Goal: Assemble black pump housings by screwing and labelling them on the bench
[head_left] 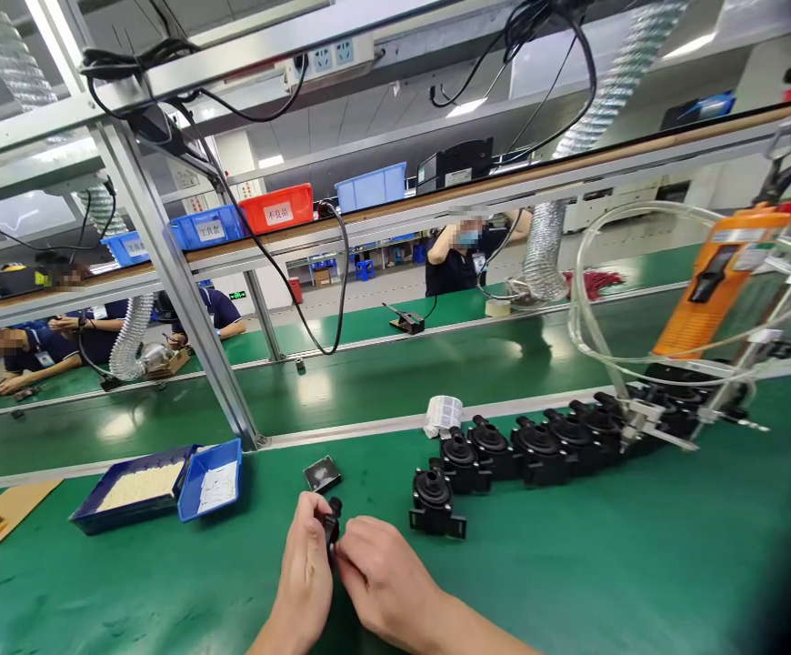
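Note:
My left hand [306, 569] and my right hand [382, 578] meet low in the middle of the head view, both pinching a small black part [332, 523] between their fingertips. Just right of them a black pump housing [436, 502] stands alone on the green mat. A row of several like black pump housings [545, 446] runs from it toward the right. A small dark square piece [322, 474] lies on the mat just beyond my fingers.
A blue tray of small white parts [129, 487] with a smaller blue tray [211, 478] sits at left. A roll of white labels [443, 415] stands behind the housings. An orange power screwdriver [715, 282] hangs at right among clear tubes. Other people work across the conveyor [368, 382].

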Demonstrator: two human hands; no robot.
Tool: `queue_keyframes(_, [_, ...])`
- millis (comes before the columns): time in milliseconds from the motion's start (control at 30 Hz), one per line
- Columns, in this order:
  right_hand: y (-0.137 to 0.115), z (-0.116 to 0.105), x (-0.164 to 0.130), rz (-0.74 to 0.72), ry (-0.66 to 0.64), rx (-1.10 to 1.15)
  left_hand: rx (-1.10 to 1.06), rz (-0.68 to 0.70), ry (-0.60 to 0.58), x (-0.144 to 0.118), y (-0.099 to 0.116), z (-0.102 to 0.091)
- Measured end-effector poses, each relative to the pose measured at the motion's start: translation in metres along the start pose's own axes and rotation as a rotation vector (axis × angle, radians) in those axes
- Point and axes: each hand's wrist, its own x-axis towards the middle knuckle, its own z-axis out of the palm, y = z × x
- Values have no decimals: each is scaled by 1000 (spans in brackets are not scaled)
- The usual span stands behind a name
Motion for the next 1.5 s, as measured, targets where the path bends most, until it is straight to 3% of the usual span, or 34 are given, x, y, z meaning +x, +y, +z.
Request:
queue_keyframes(100, [5, -4, 1, 113, -27, 178, -79, -31, -50, 3, 1, -1])
queue_keyframes(233, [14, -6, 4, 107, 46, 158, -158, -67, -122, 11, 8, -10])
queue_keyframes(333, [17, -5, 6, 86, 90, 137, -287, -122, -109, 19, 12, -16])
queue_keyframes(500, [13, -11, 8, 172, 71, 200, -502, -336, -140, 25, 7, -18])
queue_keyframes(633, [7, -20, 10, 174, 7, 239, -557, -364, -115, 27, 1, -18])
queue_keyframes(867, [13, -17, 7, 266, 4, 257, -462, -295, -74, 29, 4, -20])
queue_keyframes(1033, [20, -8, 2, 418, 67, 344, -271, -128, -2, 64, 11, -32])
queue_keyframes(1133, [21, -6, 0, 414, 69, 343, -127, 26, 60, 95, 9, -37])
queue_keyframes(1233, [22, -5, -2, 397, 72, 333, 2, 89, 24, 114, -1, -35])
queue_keyframes(1367, [24, -4, -3, 395, 76, 327, 132, 112, -50, 123, -11, -33])
queue_keyframes(1500, [25, -2, -4, 379, 88, 334, 168, 146, -20, 127, -12, -35])
